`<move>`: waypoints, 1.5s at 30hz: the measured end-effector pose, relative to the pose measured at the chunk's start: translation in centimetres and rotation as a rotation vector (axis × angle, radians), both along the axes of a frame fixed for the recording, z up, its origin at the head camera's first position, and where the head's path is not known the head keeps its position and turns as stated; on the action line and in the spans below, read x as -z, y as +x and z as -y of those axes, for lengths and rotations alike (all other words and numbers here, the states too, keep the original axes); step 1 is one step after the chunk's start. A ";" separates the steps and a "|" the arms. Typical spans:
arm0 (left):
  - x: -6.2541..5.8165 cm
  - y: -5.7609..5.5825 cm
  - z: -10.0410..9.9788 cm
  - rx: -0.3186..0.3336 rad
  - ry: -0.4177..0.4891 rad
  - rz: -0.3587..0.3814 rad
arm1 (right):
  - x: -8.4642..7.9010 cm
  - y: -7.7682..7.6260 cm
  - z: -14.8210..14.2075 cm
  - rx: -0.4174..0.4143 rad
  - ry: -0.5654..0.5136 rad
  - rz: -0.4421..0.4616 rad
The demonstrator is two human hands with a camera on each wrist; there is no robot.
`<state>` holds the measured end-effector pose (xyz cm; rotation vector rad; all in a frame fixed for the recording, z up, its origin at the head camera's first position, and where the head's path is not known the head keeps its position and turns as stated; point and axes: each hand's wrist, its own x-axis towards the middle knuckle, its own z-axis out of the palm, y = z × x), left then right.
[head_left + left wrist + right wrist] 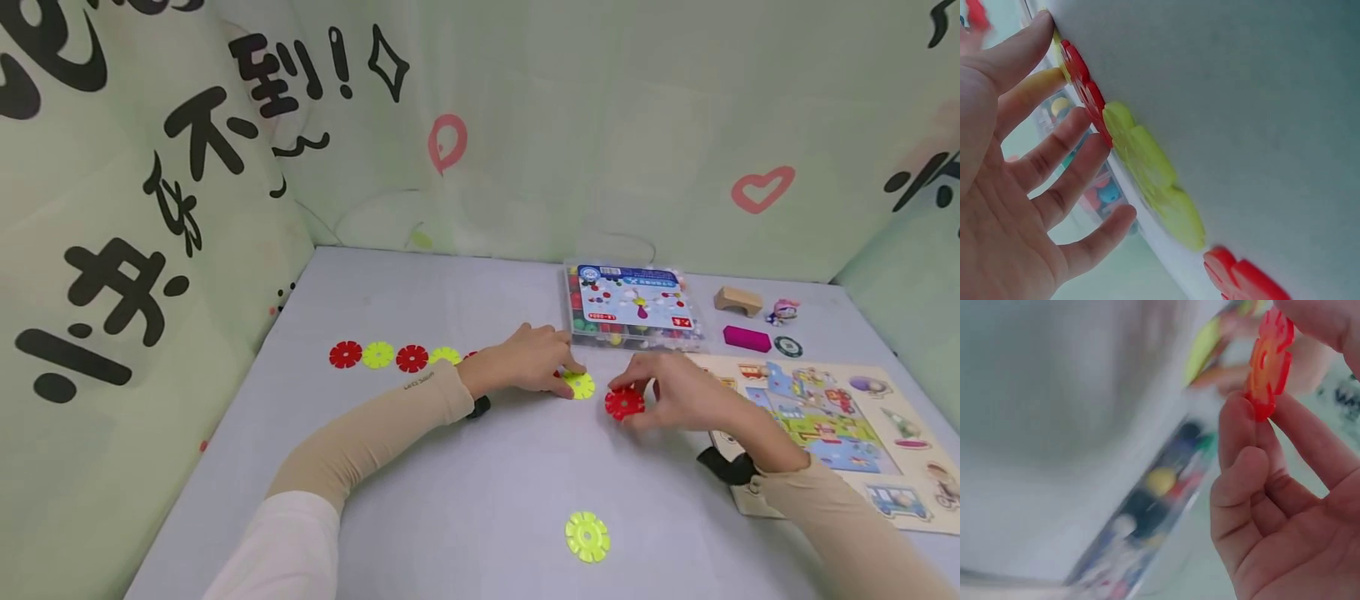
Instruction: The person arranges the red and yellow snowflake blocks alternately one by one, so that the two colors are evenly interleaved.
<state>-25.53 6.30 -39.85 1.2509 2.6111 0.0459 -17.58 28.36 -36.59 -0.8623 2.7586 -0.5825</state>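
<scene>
My left hand (528, 358) is at the right end of a row of notched plastic discs, thumb and index fingertip at opposite edges of a yellow disc (581, 386). Its other fingers spread over the row in the left wrist view, beside another yellow disc (1150, 175). Just to the right, my right hand (678, 392) pinches a red snowflake disc (624, 404) between thumb and fingers, tilted up off the table in the right wrist view. Leftward, the row alternates red (346, 354) and yellow (378, 354); my left hand and forearm partly hide it.
Nearer me lies a loose yellow disc (587, 537). Behind the hands stands a clear bead box (633, 307). At right are a wooden puzzle board (832, 433) under my right forearm, a wooden arch (738, 300), a magenta block (747, 337), a small figurine (783, 312) and a round token (788, 347).
</scene>
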 end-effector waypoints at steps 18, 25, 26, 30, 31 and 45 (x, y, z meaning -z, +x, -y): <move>-0.4 0.3 -0.1 -0.001 0.008 0.009 | 2.7 -3.2 -0.4 0.097 0.026 -0.036; -0.1 0.1 0.0 -0.001 0.012 0.013 | 2.8 -3.2 -0.3 0.105 0.041 -0.024; 0.0 0.0 0.0 -0.001 0.013 0.012 | 2.8 -3.2 -0.3 0.106 0.044 -0.023; 0.1 -0.1 0.0 -0.006 0.015 0.016 | 2.8 -3.1 -0.3 0.106 0.046 -0.020; 0.1 -0.1 0.0 -0.006 0.016 0.018 | 2.8 -3.1 -0.3 0.109 0.049 -0.022; -0.3 0.1 -1.0 0.020 -0.011 0.025 | 1.7 7.8 3.7 -0.079 0.049 0.121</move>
